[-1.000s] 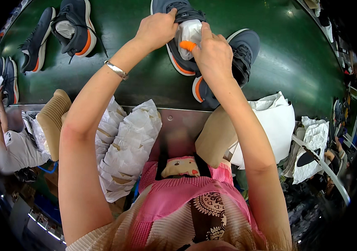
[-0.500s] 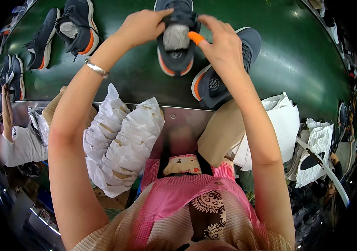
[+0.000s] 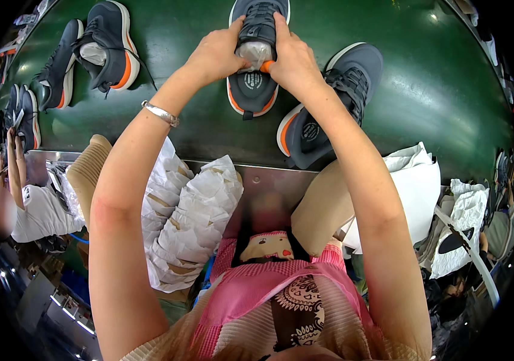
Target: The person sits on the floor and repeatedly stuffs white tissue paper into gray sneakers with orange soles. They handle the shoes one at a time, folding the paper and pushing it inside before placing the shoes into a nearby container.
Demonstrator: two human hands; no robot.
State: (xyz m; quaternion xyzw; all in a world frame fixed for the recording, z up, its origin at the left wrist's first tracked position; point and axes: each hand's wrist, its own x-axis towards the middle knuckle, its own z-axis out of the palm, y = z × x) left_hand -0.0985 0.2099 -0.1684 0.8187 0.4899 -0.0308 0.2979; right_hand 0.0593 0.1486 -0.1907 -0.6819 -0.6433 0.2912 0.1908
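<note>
A dark grey sneaker (image 3: 255,90) with a white sole and orange heel stands on the green work surface, toe away from me. Crumpled whitish paper stuffing (image 3: 255,51) fills its opening. My left hand (image 3: 216,57) grips the sneaker's left side, thumb at the stuffing. From the right side my right hand (image 3: 296,63) holds it too, fingers along the laces. Its thumb, in an orange finger cot (image 3: 267,66), presses in at the opening. To the right lies a second sneaker (image 3: 344,99) of the same kind, tilted, under my right forearm.
Another pair, a stuffed sneaker (image 3: 107,51) and one on its side (image 3: 61,66), sits at the left. Stacked white paper bundles (image 3: 196,210) are by my left arm. Brown card (image 3: 323,210) and white sheets (image 3: 410,186) lie at the right. A co-worker (image 3: 43,210) is far left.
Both hands have come down from the tongue and laces to the sides of the opening. Both thumbs are now at the paper stuffing, and less of it shows.
</note>
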